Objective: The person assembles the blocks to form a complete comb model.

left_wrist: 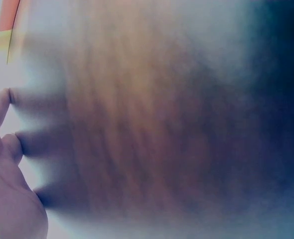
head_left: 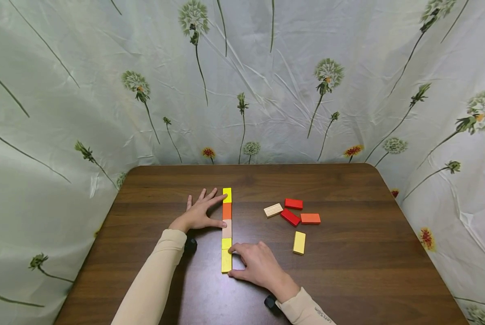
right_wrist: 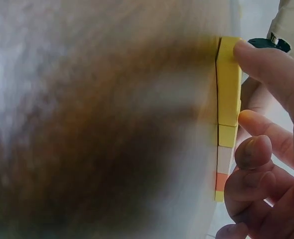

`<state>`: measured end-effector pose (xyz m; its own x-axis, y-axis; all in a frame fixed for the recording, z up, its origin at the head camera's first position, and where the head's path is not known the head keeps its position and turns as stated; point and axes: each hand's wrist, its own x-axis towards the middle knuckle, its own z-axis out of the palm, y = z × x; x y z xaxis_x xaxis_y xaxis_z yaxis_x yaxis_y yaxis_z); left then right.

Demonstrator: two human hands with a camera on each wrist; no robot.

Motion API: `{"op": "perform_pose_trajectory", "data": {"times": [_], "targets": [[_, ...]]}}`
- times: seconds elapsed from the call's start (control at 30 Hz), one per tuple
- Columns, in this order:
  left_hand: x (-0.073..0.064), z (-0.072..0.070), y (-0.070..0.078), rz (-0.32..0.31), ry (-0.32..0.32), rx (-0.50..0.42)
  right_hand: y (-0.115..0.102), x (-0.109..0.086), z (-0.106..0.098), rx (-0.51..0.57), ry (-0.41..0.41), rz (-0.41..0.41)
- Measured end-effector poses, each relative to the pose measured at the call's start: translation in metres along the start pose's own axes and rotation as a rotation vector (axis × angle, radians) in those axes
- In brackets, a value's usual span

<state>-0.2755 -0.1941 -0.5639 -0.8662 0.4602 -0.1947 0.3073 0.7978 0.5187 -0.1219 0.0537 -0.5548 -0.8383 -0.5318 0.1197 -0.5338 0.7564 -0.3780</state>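
Note:
A straight row of wooden blocks runs front to back on the table. From the far end come a yellow block, an orange block, a pale block and two more yellow ones, the nearest yellow block lying at the front. My left hand is spread on the row's left side, forefinger at the far yellow block and thumb at the pale one. On the right side, my right hand touches the nearest yellow block with thumb and forefinger, its other fingers curled in.
Loose blocks lie right of the row: a natural wood block, a red block, another red block, an orange block and a pale yellow block. A flowered curtain hangs behind the brown table.

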Motion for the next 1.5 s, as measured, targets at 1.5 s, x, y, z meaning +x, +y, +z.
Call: {"op": "perform_pose_trajectory", "data": {"times": [1.5], "targets": [[-0.003,-0.002,0.004,0.01,-0.001,-0.018,0.11,-0.05,-0.076,0.394,-0.006,0.355]]}}
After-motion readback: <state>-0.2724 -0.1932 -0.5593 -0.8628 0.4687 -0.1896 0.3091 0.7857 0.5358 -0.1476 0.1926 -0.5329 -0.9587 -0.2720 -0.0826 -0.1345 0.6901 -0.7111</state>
